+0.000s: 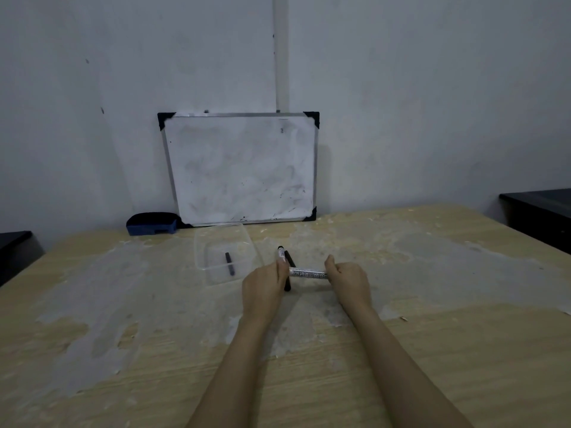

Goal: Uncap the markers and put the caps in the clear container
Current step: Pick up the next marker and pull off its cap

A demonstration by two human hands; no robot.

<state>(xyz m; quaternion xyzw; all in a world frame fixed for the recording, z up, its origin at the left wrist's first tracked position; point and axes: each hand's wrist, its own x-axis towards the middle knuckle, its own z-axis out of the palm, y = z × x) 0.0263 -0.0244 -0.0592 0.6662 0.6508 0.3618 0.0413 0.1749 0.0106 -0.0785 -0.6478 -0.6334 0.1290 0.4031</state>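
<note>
A white marker (309, 274) with black lettering lies crosswise between my two hands, a little above the table. My left hand (265, 285) is closed over its left end and my right hand (347, 278) over its right end, so both ends, and any cap on them, are hidden. Behind my left hand, two more markers lie on the table: a white one with a black tip (281, 252) and a black one (288, 273). The clear container (200, 251) stands left of my hands, with one black cap (229, 263) inside.
A framed whiteboard (241, 168) leans on the wall at the back of the wooden table (432, 350). A blue eraser (151, 223) sits at its left foot. Dark furniture stands at the far right (537, 217) and the far left (15, 251).
</note>
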